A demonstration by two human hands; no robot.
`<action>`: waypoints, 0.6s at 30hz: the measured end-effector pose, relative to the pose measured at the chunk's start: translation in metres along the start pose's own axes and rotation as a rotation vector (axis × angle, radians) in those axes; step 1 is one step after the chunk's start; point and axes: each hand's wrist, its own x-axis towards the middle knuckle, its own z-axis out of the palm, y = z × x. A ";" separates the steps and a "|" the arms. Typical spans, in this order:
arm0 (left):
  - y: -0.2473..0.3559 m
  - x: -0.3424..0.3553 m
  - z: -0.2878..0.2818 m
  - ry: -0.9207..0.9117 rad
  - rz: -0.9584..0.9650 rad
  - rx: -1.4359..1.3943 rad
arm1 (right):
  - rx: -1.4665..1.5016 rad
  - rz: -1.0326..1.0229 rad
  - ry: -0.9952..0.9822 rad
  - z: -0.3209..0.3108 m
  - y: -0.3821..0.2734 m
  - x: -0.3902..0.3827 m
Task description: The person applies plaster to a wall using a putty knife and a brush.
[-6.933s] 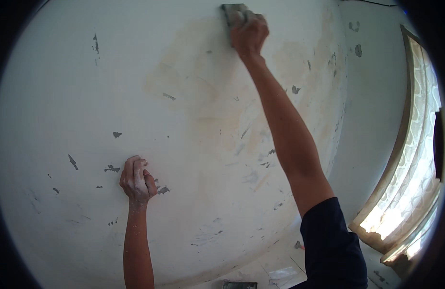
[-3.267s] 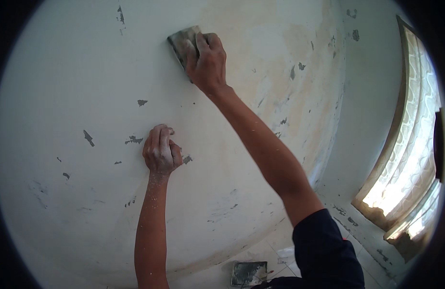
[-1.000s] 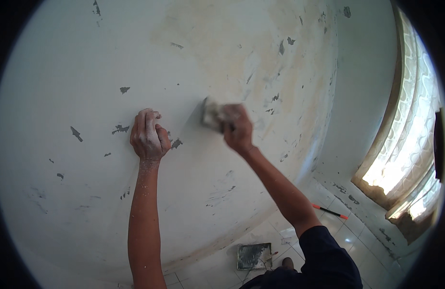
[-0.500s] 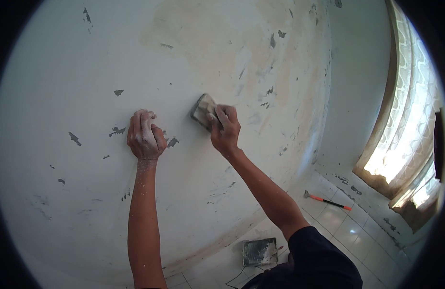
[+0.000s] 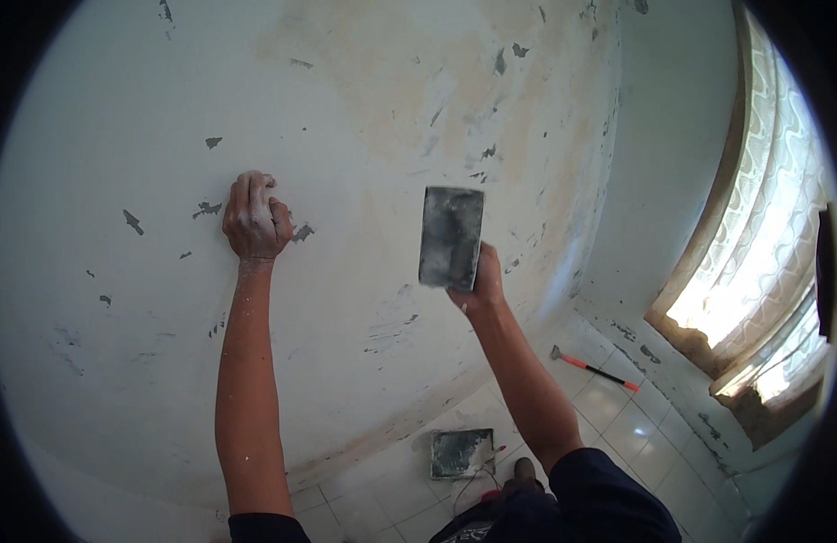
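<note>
My right hand (image 5: 487, 277) grips a sanding block (image 5: 451, 237) by its lower end. The block's flat dark grey face, smeared with pale dust, is turned toward me and held away from the wall. My left hand (image 5: 253, 215) rests against the white wall (image 5: 337, 362) with its fingers curled in and coated in white dust; whatever lies inside them, if anything, is hidden. Around that hand the wall shows grey chipped patches (image 5: 206, 210), and beige stains spread over its upper part.
A scraper (image 5: 596, 369) with an orange and black handle lies on the tiled floor (image 5: 625, 407) at the right. A dark rectangular tray (image 5: 462, 454) with white residue sits by the wall's foot, a thin cord beside it. Patterned curtains (image 5: 753, 226) hang over a bright window.
My right hand has lifted the sanding block off the wall, moved it right, and turned its dark face toward me. My left hand stays at about the same spot while the view has shifted slightly.
</note>
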 end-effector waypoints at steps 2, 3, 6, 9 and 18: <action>0.001 0.000 -0.002 -0.011 -0.004 -0.001 | -0.017 0.031 0.016 -0.007 0.004 -0.023; 0.001 0.001 -0.005 -0.025 -0.002 -0.003 | -0.027 0.059 0.034 -0.009 0.007 -0.034; -0.005 0.004 -0.016 -0.053 0.002 -0.023 | 0.051 0.131 0.169 -0.008 0.010 -0.071; 0.008 -0.007 -0.035 -0.075 -0.208 -0.215 | 0.086 0.095 0.219 -0.022 0.004 -0.086; 0.280 -0.224 -0.154 -0.345 -0.945 -0.433 | 0.024 0.282 0.179 -0.058 -0.028 -0.117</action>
